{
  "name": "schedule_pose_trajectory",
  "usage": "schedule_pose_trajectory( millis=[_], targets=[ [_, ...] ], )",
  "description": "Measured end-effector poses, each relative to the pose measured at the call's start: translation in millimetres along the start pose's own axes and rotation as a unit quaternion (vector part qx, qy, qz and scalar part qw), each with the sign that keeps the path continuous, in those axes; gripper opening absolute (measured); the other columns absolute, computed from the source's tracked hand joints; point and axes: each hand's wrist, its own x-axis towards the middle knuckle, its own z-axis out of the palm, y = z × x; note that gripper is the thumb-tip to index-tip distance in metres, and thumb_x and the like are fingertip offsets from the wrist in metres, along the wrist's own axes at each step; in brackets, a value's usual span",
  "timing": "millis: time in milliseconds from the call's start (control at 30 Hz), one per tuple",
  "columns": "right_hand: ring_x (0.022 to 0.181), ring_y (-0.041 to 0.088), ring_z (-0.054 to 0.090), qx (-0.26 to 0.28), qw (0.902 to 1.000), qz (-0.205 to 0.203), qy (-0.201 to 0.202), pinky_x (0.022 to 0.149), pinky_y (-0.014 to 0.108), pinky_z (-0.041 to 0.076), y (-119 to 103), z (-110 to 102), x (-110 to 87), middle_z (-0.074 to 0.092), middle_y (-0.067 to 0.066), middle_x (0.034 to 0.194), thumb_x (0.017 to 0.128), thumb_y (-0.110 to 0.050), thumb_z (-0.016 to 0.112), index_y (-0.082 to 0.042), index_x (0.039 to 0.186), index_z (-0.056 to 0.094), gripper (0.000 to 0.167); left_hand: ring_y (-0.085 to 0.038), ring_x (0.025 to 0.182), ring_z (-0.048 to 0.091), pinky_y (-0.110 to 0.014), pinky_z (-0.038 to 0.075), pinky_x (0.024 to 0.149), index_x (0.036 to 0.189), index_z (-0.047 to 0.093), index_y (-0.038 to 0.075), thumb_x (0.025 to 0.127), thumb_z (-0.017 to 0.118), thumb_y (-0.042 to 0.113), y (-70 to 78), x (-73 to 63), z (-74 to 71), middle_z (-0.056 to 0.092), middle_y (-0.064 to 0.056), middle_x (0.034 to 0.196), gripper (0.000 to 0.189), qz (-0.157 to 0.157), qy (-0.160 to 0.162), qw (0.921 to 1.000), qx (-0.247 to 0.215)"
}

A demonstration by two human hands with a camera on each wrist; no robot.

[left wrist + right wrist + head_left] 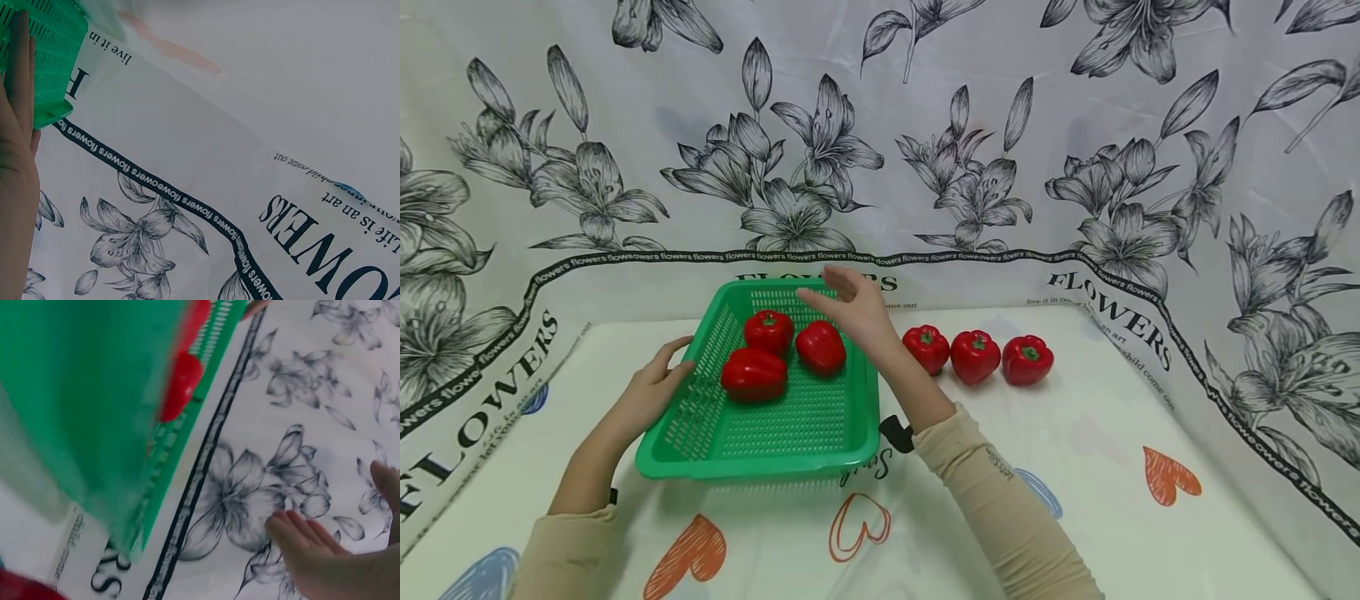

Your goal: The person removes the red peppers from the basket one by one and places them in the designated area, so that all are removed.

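Observation:
A green plastic basket (767,442) with slotted sides holds three red bell peppers (755,375), grouped toward its back. Along the basket's left wall lies my left hand (651,387); in the left wrist view its fingers (20,69) stretch straight against the slotted side. My right hand (853,308) is raised at the basket's back right corner, thumb and fingers spread apart, nothing between them. The right wrist view shows this hand (309,553) against the flowered cloth, apart from the basket wall (75,412).
Three more red bell peppers (975,357) stand in a row on the table, right of the basket, their green stems showing. Behind rises a white cloth (917,208) printed with flowers. Printed hearts (1170,476) mark the light tabletop.

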Motion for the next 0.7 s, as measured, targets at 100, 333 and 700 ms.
schedule_pose_trajectory(
  millis=[100,333,700],
  targets=[
    [0.136,0.017,0.049,-0.006,1.0000,-0.004,-0.002,0.112,0.030,0.039,-6.8,3.2,1.2,0.054,0.002,0.145,0.089,-0.034,0.073,-0.014,0.144,0.048,0.064,-0.040,0.100,0.067,-0.038,0.054,0.073,0.157,0.009,0.007,0.107,0.026,0.040,0.0,0.6,-0.6,0.050,-0.042,0.131,0.062,-0.001,0.001,1.0000,-0.001],
    [0.135,0.014,0.049,-0.004,0.9996,-0.024,-0.013,0.112,0.027,0.039,-14.0,23.1,6.0,0.055,0.000,0.144,0.089,-0.031,0.073,-0.014,0.143,0.048,0.062,-0.044,0.104,0.064,-0.043,0.054,0.076,0.157,0.008,0.008,0.107,0.026,0.040,-0.9,0.6,0.3,0.049,-0.041,0.132,0.062,0.004,0.001,1.0000,0.003],
    [0.136,0.017,0.048,-0.048,0.9972,-0.006,-0.056,0.109,0.029,0.043,4.9,62.3,25.5,0.053,0.000,0.146,0.088,-0.034,0.073,-0.015,0.144,0.048,0.065,-0.048,0.108,0.061,-0.045,0.053,0.077,0.158,0.007,0.009,0.107,0.025,0.040,-1.8,2.0,-0.3,0.047,-0.042,0.134,0.062,0.007,0.001,1.0000,0.005]
  ],
)
